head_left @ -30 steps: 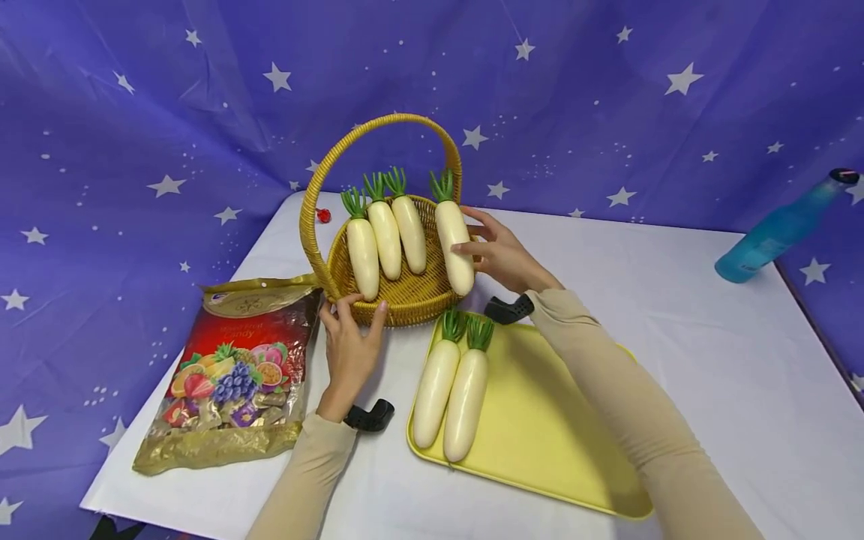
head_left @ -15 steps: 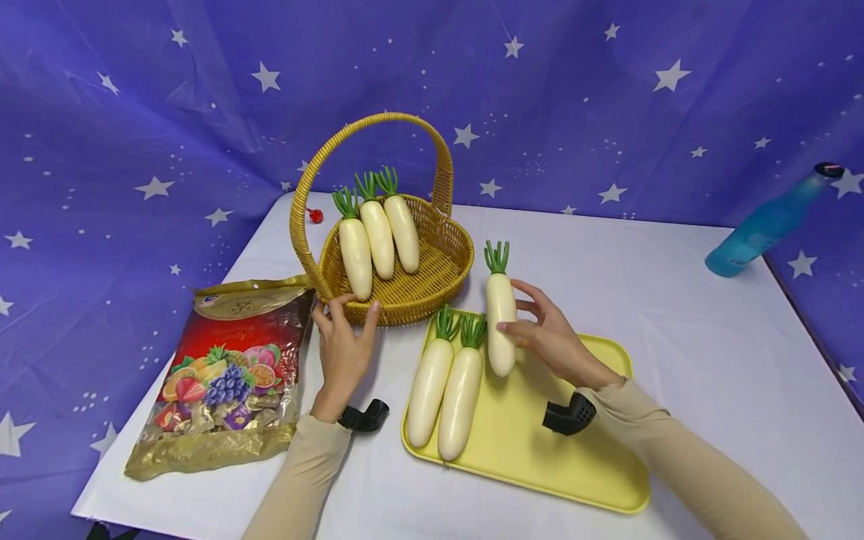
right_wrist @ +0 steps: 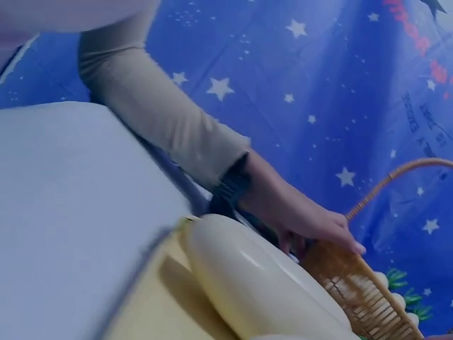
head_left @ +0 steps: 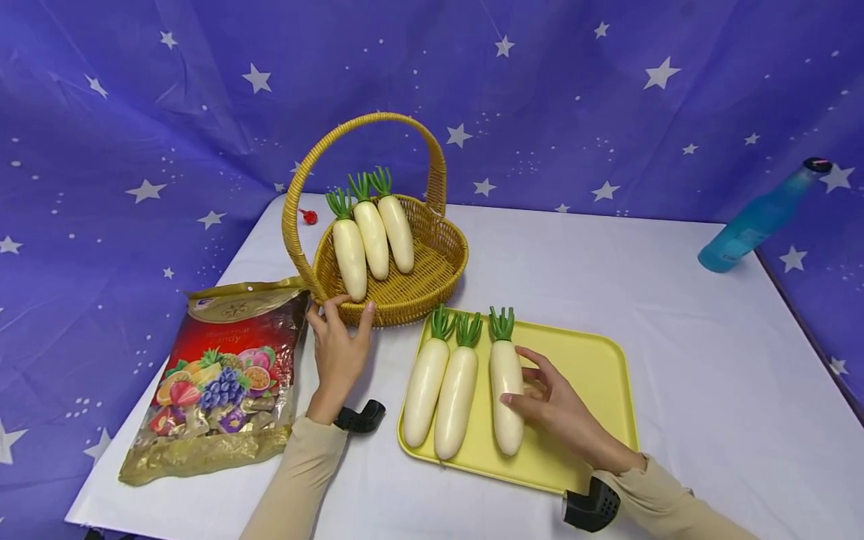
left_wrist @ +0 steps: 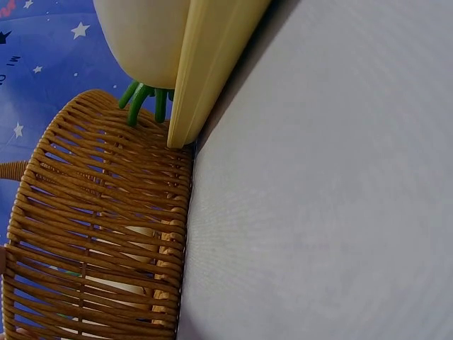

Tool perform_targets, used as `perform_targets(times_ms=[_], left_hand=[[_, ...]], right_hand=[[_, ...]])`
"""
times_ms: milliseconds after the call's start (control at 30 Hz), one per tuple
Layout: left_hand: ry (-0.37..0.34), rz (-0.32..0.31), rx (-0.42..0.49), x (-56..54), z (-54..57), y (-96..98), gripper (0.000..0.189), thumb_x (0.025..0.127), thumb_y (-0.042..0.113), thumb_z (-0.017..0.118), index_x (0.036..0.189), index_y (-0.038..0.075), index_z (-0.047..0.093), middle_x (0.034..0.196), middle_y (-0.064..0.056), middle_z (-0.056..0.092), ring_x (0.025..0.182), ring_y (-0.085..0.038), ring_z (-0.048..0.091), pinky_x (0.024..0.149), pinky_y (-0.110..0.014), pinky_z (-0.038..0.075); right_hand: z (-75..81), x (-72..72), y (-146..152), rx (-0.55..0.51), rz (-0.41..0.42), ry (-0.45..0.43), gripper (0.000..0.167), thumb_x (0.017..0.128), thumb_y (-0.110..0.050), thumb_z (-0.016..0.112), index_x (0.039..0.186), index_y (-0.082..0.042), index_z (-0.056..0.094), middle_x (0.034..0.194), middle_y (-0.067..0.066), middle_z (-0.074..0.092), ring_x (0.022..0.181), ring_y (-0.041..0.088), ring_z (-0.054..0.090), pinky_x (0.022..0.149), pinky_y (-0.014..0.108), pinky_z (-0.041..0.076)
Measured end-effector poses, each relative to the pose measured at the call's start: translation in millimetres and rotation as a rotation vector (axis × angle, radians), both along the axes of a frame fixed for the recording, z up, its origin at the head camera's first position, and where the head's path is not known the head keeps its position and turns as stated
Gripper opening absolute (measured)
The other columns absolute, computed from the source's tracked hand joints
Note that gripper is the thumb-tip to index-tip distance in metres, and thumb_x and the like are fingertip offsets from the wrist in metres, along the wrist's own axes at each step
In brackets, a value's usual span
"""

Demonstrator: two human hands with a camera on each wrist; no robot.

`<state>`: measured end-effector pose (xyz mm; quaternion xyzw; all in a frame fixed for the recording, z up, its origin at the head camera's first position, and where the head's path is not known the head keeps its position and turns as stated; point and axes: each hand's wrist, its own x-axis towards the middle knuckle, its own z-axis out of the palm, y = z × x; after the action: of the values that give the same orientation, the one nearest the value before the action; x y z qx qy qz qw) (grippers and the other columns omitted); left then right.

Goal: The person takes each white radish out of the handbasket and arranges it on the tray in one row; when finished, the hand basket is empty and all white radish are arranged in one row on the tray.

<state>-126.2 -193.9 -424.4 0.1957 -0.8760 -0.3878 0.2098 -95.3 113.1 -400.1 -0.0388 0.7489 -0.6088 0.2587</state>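
Note:
In the head view my right hand (head_left: 563, 412) holds a white radish (head_left: 507, 397) with green stems, thumb across its front, over the yellow tray (head_left: 594, 367). Two more white radishes, one (head_left: 427, 390) at the tray's left edge and one (head_left: 456, 401) beside it, lie to its left. My left hand (head_left: 340, 360) grips the near rim of the wicker basket (head_left: 421, 300); the right wrist view also catches this left hand (right_wrist: 297, 212) at the rim. Three radishes (head_left: 371, 240) lean side by side in the basket's left half, partly visible through the weave in the left wrist view.
A bag of mixed fruit candy (head_left: 223, 382) lies left of the basket, close to my left hand. A blue bottle (head_left: 759, 221) stands at the far right. Behind the basket's handle is a small red object (head_left: 309, 217). A starry blue cloth (head_left: 540, 97) hangs at the back.
My right hand has carried one radish out of the basket's right side, down and toward me to the tray, right of the two others. The left hand has stayed at the basket rim.

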Motion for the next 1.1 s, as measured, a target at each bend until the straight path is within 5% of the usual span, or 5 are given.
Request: perform_targets(times_ms=[233,533,833,1100], left_hand=[[-0.006,0.000,0.007,-0.1,-1.1,-0.2,0.057,0.083,0.061,0.047,0.121,0.020,0.043,0.138,-0.020,0.019,0.102,-0.043,0.047,0.071,-0.050,0.038],[0.007,0.002,-0.001,0.0,-1.6,-0.6,0.056,0.083,0.061,0.047,0.121,0.019,0.044,0.136,-0.020,0.021,0.099,-0.042,0.048,0.070,-0.048,0.038],[-0.004,0.002,0.001,-0.3,-1.4,-0.7,0.058,0.083,0.062,0.047,0.121,0.019,0.043,0.137,-0.020,0.020,0.102,-0.043,0.047,0.072,-0.049,0.038],[-0.006,-0.004,-0.004,0.3,-0.5,-0.6,0.057,0.083,0.062,0.047,0.121,0.019,0.043,0.137,-0.021,0.019,0.100,-0.043,0.048,0.071,-0.050,0.039]], right_hand=[[-4.6,14.9,-8,0.003,0.030,0.005,0.074,0.080,-0.022,0.069,0.139,-0.023,0.025,0.131,0.019,0.042,0.100,0.021,0.060,0.073,0.027,0.048],[-1.3,14.8,-5,-0.020,0.100,0.019,0.073,0.080,-0.017,0.068,0.140,-0.014,0.026,0.130,0.025,0.034,0.109,0.031,0.053,0.077,0.034,0.052],[4.0,9.1,-4,0.213,0.110,0.174,0.067,0.079,-0.023,0.070,0.136,-0.013,0.036,0.119,0.015,0.047,0.099,0.022,0.052,0.082,0.033,0.042],[12.6,0.9,-5,0.213,0.140,0.234,0.062,0.081,-0.024,0.068,0.134,-0.010,0.039,0.119,0.016,0.045,0.098,0.022,0.050,0.081,0.032,0.042]])
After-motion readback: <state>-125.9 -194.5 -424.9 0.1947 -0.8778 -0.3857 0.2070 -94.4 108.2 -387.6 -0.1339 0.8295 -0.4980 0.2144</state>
